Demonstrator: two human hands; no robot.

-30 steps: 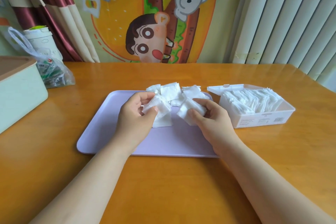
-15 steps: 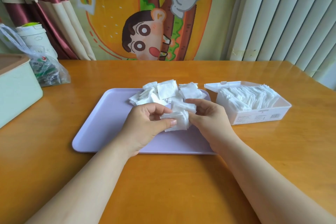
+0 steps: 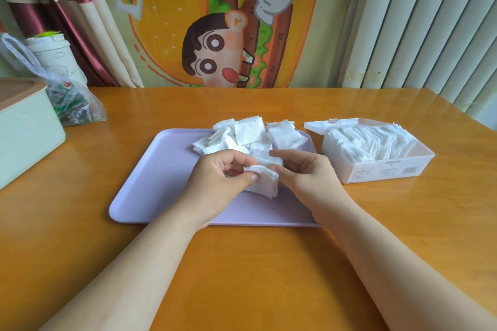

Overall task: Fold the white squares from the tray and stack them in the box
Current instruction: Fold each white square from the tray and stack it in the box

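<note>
I see the orange wooden desk (image 3: 255,263) filling the lower view, with a cartoon burger cloth (image 3: 215,21) hanging behind its far edge. My landmark is the lilac tray (image 3: 150,183), lying flat at the middle of the desk.

Well to the left of the tray stands a pale green bin (image 3: 27,129), cut off by the frame edge. Just right of the tray, not touching it, sits the clear plastic box (image 3: 382,169). Its lid (image 3: 330,123) stands open at the end nearest the tray's far right corner, and rows of folded white pieces (image 3: 371,142) are packed inside. Beyond the tray's far left corner, beside the bin, lies a clear plastic bag (image 3: 72,99) with green packets in it.

Both forearms come in over the tray's near rim. The left hand (image 3: 215,183) and right hand (image 3: 306,177) meet over the tray's middle.

A heap of loose white squares (image 3: 250,131) sits at the tray's far edge, a few overhanging the rim.

Smallest is the folded white square (image 3: 265,183), held between the two hands just in front of the heap, its layered edges showing. The left grip is clamped on it, thumb against curled fingers. The right grip pinches its opposite side. I cannot tell whether its lower corner touches the tray.
</note>
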